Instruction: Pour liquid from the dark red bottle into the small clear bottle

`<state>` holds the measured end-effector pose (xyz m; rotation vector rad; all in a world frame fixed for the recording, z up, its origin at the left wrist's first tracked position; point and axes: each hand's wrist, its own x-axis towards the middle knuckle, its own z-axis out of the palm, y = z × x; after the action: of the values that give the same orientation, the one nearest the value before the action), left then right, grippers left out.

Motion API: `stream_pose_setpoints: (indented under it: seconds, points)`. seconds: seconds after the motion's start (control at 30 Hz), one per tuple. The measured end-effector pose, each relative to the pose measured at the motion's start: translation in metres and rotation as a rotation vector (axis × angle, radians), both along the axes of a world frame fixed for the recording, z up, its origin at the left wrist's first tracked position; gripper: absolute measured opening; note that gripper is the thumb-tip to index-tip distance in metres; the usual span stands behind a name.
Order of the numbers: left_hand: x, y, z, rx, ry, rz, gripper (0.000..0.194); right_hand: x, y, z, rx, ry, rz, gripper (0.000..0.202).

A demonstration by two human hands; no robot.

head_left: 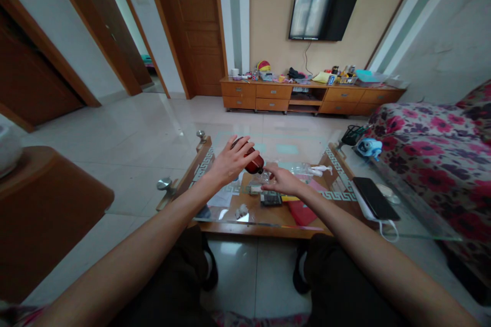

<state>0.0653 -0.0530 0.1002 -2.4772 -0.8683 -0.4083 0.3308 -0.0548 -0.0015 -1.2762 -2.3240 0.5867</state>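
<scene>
My left hand (238, 159) is wrapped round a dark brown bottle (253, 163) from above. The bottle is tilted, with its black neck pointing down to the right. My right hand (283, 181) is curled just beyond that neck, its fingers round the edge of a clear container (260, 182) that is partly hidden and blurred. The bottle's neck is over or against this container; I cannot tell whether they touch. A white pump head (321, 170) lies to the right of my right hand, beside clear plastic on the glass table.
The glass coffee table (245, 226) has a wooden lower shelf bearing a red item (305, 213), a dark box (270, 199) and papers. A black phone (376, 198) and white cable lie at the right. A floral sofa (425, 133) and a wooden cabinet (49, 204) flank the table.
</scene>
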Motion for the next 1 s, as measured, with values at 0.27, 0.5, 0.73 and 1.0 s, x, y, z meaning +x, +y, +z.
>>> stream_pose_setpoints:
  seconds: [0.27, 0.5, 0.73, 1.0]
  points:
    - [0.004, 0.007, 0.002, 0.027, 0.036, -0.061, 0.05, -0.003, -0.001, 0.004, -0.028, 0.036, -0.006, 0.078]
    - [0.006, 0.015, 0.001, 0.042, 0.085, -0.121, 0.059, -0.002, -0.005, 0.006, -0.036, 0.031, -0.009, 0.071]
    - [0.01, 0.013, 0.003, -0.008, 0.064, -0.153, 0.065, -0.001, -0.005, 0.004, -0.029, 0.028, -0.018, 0.072]
    - [-0.007, 0.03, -0.013, -0.055, -0.034, -0.03, 0.063, 0.004, -0.004, 0.006, -0.016, 0.002, 0.011, 0.083]
